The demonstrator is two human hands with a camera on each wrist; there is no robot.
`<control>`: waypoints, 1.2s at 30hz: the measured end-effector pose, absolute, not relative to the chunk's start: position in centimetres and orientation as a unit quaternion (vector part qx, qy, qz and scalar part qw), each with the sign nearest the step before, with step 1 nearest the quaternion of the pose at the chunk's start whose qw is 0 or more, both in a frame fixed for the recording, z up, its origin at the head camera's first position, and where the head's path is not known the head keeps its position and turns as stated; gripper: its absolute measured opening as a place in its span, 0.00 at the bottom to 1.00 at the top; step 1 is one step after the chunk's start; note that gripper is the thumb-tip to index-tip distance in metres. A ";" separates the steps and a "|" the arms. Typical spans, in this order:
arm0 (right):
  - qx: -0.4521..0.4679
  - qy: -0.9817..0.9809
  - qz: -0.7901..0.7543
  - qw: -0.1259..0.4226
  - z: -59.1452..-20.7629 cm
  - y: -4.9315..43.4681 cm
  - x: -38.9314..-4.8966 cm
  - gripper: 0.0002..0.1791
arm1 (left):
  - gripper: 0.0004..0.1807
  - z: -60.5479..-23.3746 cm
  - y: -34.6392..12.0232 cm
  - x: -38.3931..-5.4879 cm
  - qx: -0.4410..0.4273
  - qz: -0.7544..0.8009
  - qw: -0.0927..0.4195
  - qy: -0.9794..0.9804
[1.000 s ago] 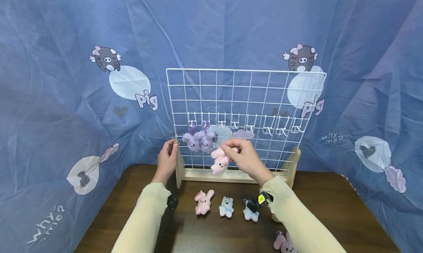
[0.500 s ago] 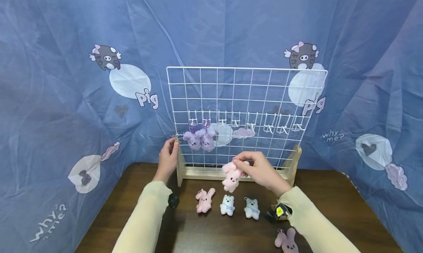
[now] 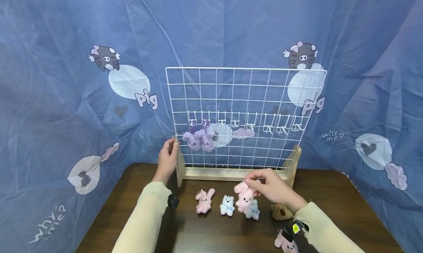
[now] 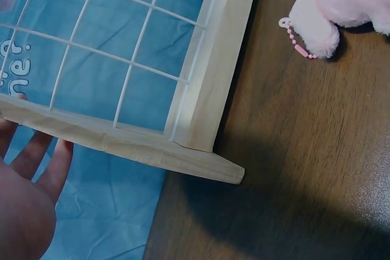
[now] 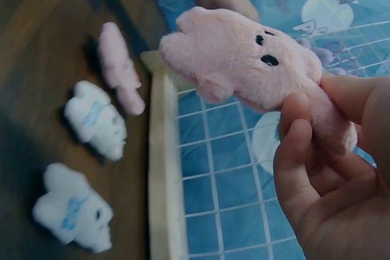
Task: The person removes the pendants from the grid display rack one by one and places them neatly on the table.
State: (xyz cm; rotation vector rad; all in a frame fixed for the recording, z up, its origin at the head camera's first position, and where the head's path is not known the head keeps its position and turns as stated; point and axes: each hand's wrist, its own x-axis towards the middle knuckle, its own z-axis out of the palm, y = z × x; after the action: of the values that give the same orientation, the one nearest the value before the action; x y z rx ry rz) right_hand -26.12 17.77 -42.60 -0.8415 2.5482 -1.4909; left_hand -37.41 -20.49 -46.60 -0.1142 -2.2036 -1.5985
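Pink bunny plush (image 3: 243, 199): in R hand (image 3: 271, 188), pinched by an ear, held up off the table, approx. in line w/ a white bear (image 3: 253, 213) in head view. Hangs just below & left of R fingers, long axis near vert. R hand's nearer; L hand (image 3: 167, 159) grips wooden end (image 3: 180, 170) of wire rack (image 3: 246, 68), well apart. Dark wood table (image 3: 211, 234) below, blue pig-print cloth (image 3: 205, 32) behind.

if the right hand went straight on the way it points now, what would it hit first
Probably the white grid, low down, with the pink plush bunny held in the right hand perhaps touching first. Depth is unclear, so the wooden base bar could come sooner.
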 end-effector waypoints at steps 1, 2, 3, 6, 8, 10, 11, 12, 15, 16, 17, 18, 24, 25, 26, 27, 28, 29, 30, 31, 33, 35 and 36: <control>-0.277 0.828 -0.485 0.040 -42.9 18.0 -26.0 0.09 | 0.20 -46.6 -20.5 -37.4 -0.041 -0.573 0.208 -0.792; -0.278 0.826 -0.488 0.047 -43.2 18.1 -25.8 0.09 | 0.20 -46.6 -20.5 -37.4 -0.042 -0.572 0.209 -0.792; -0.277 0.824 -0.491 0.055 -43.4 18.3 -25.6 0.08 | 0.20 -46.6 -20.5 -37.4 -0.041 -0.571 0.210 -0.793; -0.274 0.824 -0.489 0.082 -44.3 18.7 -25.1 0.08 | 0.20 -46.6 -20.5 -37.5 -0.041 -0.569 0.211 -0.794; -0.270 0.830 -0.478 0.094 -44.9 18.9 -24.9 0.08 | 0.20 -46.7 -20.6 -37.7 -0.042 -0.569 0.213 -0.793; -0.271 0.835 -0.469 0.100 -45.5 19.2 -24.7 0.08 | 0.20 -46.7 -20.6 -37.8 -0.044 -0.569 0.214 -0.793; -0.271 0.836 -0.466 0.105 -45.8 19.3 -24.5 0.07 | 0.20 -46.7 -20.6 -37.8 -0.045 -0.570 0.215 -0.792; -0.273 0.834 -0.467 0.108 -46.1 19.4 -24.4 0.07 | 0.20 -46.7 -20.5 -37.8 -0.045 -0.570 0.216 -0.791; -0.282 0.821 -0.480 0.127 -46.9 19.8 -23.9 0.06 | 0.20 -46.7 -20.5 -37.7 -0.041 -0.573 0.212 -0.790; -0.285 0.816 -0.485 0.134 -47.2 19.9 -23.7 0.06 | 0.20 -46.7 -20.5 -37.6 -0.040 -0.574 0.211 -0.790; -0.288 0.811 -0.489 0.142 -47.5 20.0 -23.6 0.06 | 0.20 -46.7 -20.5 -37.6 -0.039 -0.575 0.209 -0.790; -0.291 0.806 -0.493 0.149 -47.8 20.0 -23.4 0.07 | 0.20 -46.7 -20.5 -37.6 -0.039 -0.574 0.208 -0.791; -0.292 0.797 -0.493 0.189 -49.2 20.5 -23.1 0.07 | 0.20 -46.9 -20.6 -37.5 -0.041 -0.567 0.215 -0.794; -0.291 0.797 -0.492 0.194 -49.4 20.5 -23.0 0.07 | 0.20 -46.9 -20.6 -37.5 -0.041 -0.566 0.216 -0.795; -0.289 0.797 -0.491 0.199 -49.7 20.6 -23.0 0.07 | 0.20 -47.0 -20.7 -37.5 -0.041 -0.563 0.218 -0.796; -0.288 0.797 -0.490 0.203 -49.8 20.7 -23.0 0.07 | 0.19 -47.0 -20.7 -37.5 -0.041 -0.562 0.220 -0.796; -0.288 0.798 -0.488 0.205 -50.0 20.7 -22.9 0.07 | 0.20 -47.0 -20.7 -37.5 -0.042 -0.562 0.220 -0.796; -0.289 0.801 -0.483 0.204 -50.2 20.7 -22.9 0.07 | 0.20 -47.0 -20.7 -37.6 -0.043 -0.562 0.219 -0.796; -0.289 0.805 -0.477 0.203 -50.4 20.8 -22.8 0.07 | 0.20 -47.0 -20.6 -37.6 -0.043 -0.562 0.219 -0.796; -0.288 0.810 -0.469 0.202 -50.5 20.8 -22.8 0.06 | 0.20 -47.0 -20.6 -37.6 -0.044 -0.563 0.218 -0.796; -0.283 0.822 -0.452 0.200 -50.8 20.8 -22.7 0.06 | 0.20 -46.9 -20.6 -37.6 -0.045 -0.567 0.216 -0.794; -0.275 0.832 -0.438 0.200 -51.0 20.8 -22.6 0.06 | 0.20 -46.9 -20.6 -37.7 -0.045 -0.570 0.213 -0.792; -0.271 0.836 -0.432 0.202 -51.0 20.8 -22.5 0.06 | 0.20 -46.9 -20.6 -37.7 -0.045 -0.571 0.212 -0.792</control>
State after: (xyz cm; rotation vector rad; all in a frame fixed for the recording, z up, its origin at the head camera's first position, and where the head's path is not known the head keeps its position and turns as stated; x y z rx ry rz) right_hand -22.52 20.83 -51.04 -0.7556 2.3353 -1.2066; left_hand -37.66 -20.60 -46.87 -0.1253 -2.1994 -1.5864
